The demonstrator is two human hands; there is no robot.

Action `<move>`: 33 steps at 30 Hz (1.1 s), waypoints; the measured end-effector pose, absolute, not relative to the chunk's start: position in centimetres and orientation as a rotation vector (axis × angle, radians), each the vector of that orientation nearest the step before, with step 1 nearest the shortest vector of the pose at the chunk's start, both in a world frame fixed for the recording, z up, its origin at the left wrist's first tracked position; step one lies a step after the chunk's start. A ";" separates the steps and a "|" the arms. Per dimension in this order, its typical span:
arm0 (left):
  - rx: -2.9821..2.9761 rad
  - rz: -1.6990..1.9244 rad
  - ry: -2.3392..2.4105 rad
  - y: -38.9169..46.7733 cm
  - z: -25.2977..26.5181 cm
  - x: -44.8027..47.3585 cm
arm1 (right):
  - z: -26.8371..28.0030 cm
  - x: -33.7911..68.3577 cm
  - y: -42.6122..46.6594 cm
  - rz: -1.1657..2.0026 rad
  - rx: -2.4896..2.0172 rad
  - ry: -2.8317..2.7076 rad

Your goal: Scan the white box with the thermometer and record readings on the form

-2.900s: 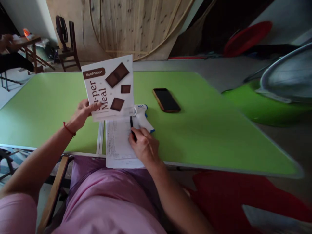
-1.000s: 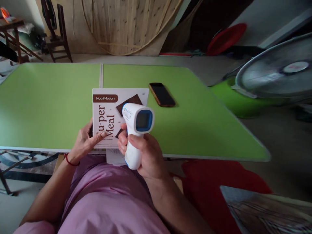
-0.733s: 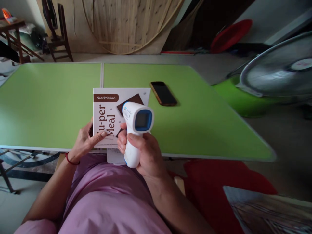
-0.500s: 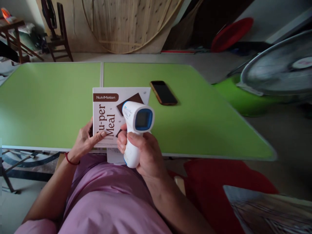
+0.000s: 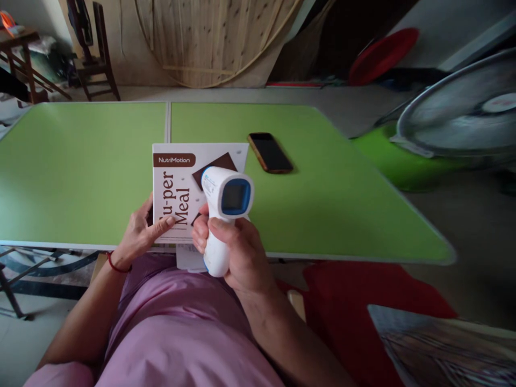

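A white box marked "NutriMotion" and "Meal" faces me at the near side of the green table. Its lower left corner is gripped by my left hand, thumb across the front and the other fingers hidden behind. In front of the box's right half, my right hand is wrapped round the handle of a white and blue infrared thermometer. The thermometer's small screen is dark and turned towards me. Its index finger area is partly hidden behind the body of the device.
Right of the box, a phone in a brown case lies on the green table. A large fan stands past the table's right end. A wooden chair is at the back left, and red cloth lies at lower right.
Almost nothing differs. The whole view has shifted very slightly, and both hands keep the same grip on the box and the thermometer.
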State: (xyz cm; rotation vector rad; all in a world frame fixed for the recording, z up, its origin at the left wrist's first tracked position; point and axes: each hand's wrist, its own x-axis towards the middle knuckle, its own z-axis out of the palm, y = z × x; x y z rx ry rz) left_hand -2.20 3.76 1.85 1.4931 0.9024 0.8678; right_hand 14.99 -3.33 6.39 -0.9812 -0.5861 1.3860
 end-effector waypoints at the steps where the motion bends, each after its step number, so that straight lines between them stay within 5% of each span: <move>1: 1.492 0.870 0.901 3.8 1.9 -2.2 | 6.4 15.0 -3.3 1.388 -0.972 -0.589; 29: 1.514 0.868 0.899 3.7 2.1 -2.3 | 6.1 15.2 -3.7 1.408 -0.984 -0.707; 33: 1.523 0.866 0.876 3.6 2.2 -2.1 | 6.2 18.0 -3.6 1.107 -1.187 -0.815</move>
